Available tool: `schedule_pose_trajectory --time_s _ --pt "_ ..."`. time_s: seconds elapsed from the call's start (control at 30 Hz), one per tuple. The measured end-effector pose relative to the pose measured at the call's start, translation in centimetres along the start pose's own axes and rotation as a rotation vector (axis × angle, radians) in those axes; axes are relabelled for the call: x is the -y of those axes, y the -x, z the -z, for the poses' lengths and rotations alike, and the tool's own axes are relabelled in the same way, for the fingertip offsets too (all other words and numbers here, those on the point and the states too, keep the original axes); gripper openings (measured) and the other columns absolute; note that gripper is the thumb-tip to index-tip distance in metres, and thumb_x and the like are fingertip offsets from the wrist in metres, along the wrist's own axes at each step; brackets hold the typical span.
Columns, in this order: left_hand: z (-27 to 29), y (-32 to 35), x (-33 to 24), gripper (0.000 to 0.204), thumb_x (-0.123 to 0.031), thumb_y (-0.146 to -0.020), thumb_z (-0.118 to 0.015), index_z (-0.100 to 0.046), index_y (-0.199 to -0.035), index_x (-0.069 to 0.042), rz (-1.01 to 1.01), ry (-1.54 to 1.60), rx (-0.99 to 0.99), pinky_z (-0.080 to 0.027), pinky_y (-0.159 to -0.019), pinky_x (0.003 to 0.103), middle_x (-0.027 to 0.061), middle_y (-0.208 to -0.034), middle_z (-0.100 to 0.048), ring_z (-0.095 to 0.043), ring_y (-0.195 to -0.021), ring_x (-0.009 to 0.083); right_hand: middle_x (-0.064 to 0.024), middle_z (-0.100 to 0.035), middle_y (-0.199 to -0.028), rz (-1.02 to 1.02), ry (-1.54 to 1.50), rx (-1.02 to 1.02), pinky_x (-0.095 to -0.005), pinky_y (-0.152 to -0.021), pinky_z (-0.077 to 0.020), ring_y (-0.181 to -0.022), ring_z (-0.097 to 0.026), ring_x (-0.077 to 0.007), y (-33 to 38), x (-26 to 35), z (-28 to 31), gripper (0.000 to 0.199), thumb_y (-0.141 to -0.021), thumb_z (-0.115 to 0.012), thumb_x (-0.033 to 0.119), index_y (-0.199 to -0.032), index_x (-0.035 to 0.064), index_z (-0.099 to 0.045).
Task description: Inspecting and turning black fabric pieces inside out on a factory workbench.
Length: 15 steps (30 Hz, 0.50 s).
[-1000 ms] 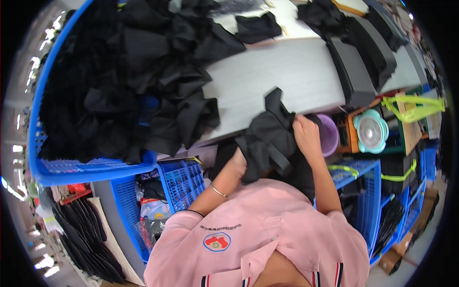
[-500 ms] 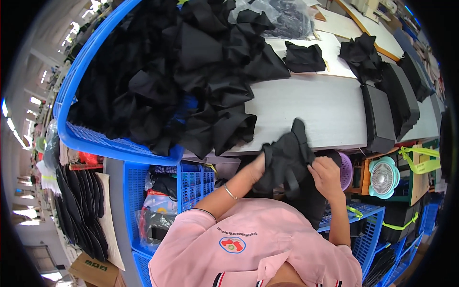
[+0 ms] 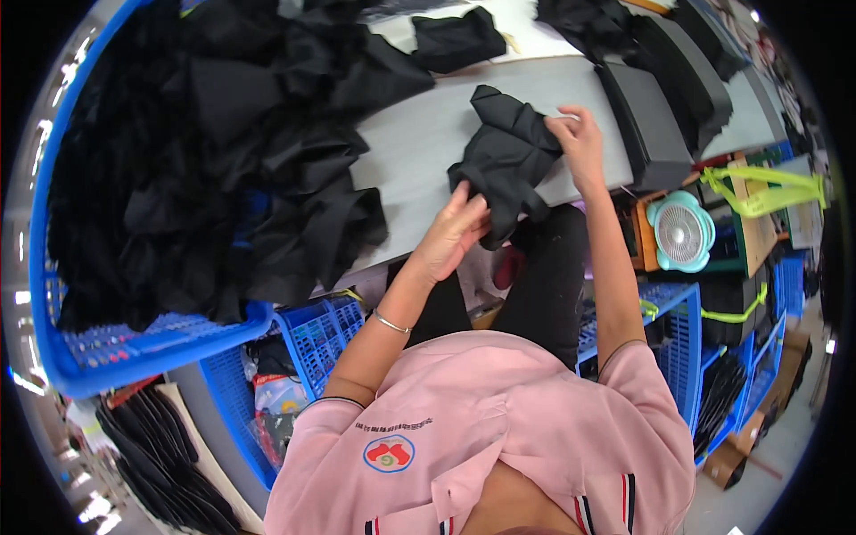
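A crumpled black fabric piece [image 3: 508,147] with loose strap-like ends lies over the front of the grey-white tabletop, one end hanging past the edge. My left hand [image 3: 450,236] is closed on its lower-left edge with the fingertips. At the upper-right edge, my right hand [image 3: 580,147] pinches the cloth between thumb and fingers. To the left, a big heap of similar black fabric pieces [image 3: 223,160] fills a blue plastic basket [image 3: 152,357].
A folded black bundle [image 3: 459,40] lies at the table's back. Stacks of flat black pieces [image 3: 646,120] stand on the right. Below them are a turquoise fan [image 3: 682,232], a yellow-green strap [image 3: 767,192] and blue crates [image 3: 687,339]. Dark curved pieces [image 3: 169,455] hang at lower left.
Both hands have carried the black fabric piece forward from above my lap onto the tabletop, where it is more spread out. The view has shifted, with my head turned.
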<state>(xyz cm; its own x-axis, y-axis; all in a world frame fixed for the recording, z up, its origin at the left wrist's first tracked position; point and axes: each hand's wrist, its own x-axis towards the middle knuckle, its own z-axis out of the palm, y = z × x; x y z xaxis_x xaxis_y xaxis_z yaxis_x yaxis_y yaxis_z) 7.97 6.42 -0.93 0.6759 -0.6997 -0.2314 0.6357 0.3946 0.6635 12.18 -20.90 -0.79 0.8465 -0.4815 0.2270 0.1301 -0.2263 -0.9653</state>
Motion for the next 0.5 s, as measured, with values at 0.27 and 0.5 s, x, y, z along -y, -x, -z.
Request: schedule_pose_trajectory --time_s 0.27,0.5 --pt "-0.2 -1.8 0.8 0.059 -0.035 -0.1 -0.063 -0.035 -0.146 -0.011 -0.01 -0.09 -0.025 -0.05 -0.096 0.038 0.0057 -0.127 -0.058 -0.061 -0.113 0.0176 -0.0116 -0.073 -0.093 0.142 0.534 0.111 -0.0289 -0.079 -0.0521 -0.086 -0.069 -0.016 3.3 -0.3 0.4 0.017 -0.09 -0.069 0.011 -0.105 0.002 -0.072" --pt "-2.6 -2.4 1.9 0.064 -0.024 -0.101 -0.06 -0.028 -0.154 -0.008 -0.185 -0.143 -0.183 -0.046 -0.102 0.039 0.0101 -0.148 -0.047 -0.059 -0.12 0.02 0.0003 -0.066 -0.095 0.046 -0.19 0.163 -0.0238 -0.091 -0.0449 -0.092 -0.061 -0.0105 -1.1 3.7 4.6 0.02 -0.095 -0.068 0.016 -0.108 0.0006 -0.067"
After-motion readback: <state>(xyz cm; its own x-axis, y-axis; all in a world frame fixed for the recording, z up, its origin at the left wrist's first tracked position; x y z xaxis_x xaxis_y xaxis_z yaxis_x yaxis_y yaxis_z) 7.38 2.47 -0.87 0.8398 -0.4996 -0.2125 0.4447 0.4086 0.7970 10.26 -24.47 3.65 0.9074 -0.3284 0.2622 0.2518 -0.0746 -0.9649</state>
